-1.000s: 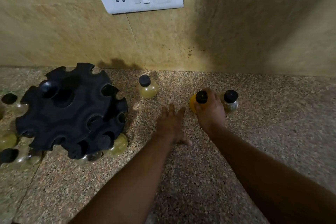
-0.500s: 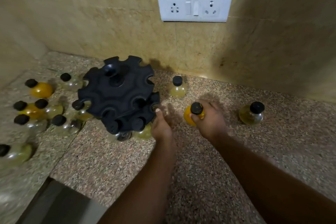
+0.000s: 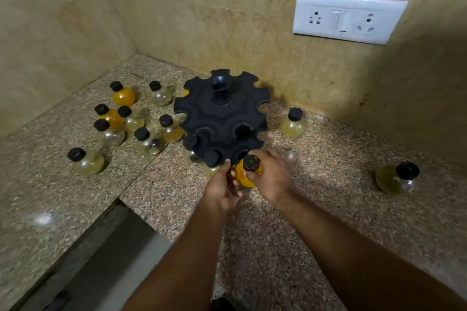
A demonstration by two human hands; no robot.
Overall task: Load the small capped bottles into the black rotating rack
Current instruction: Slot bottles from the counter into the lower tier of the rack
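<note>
The black rotating rack [image 3: 222, 113] stands on the granite counter near the back wall, with two capped bottles [image 3: 212, 159] sitting in its lower front slots. My right hand [image 3: 271, 177] grips a round orange bottle [image 3: 243, 177] with a black cap, held right at the rack's lower front edge. My left hand [image 3: 222, 187] is just left of it, fingers apart, fingertips touching the rack's lower tier and the orange bottle's side. Several more capped bottles [image 3: 123, 94] stand loose to the rack's left.
One pale yellow bottle [image 3: 293, 125] stands right of the rack and another [image 3: 396, 178] farther right. The counter's front edge [image 3: 118, 199] drops away at lower left. A white socket plate [image 3: 346, 19] hangs on the back wall; a side wall closes the left.
My right hand has carried the orange bottle left up to the rack's front edge. My left hand has stayed at the rack's lower tier. The camera has swung left and pulled back.
</note>
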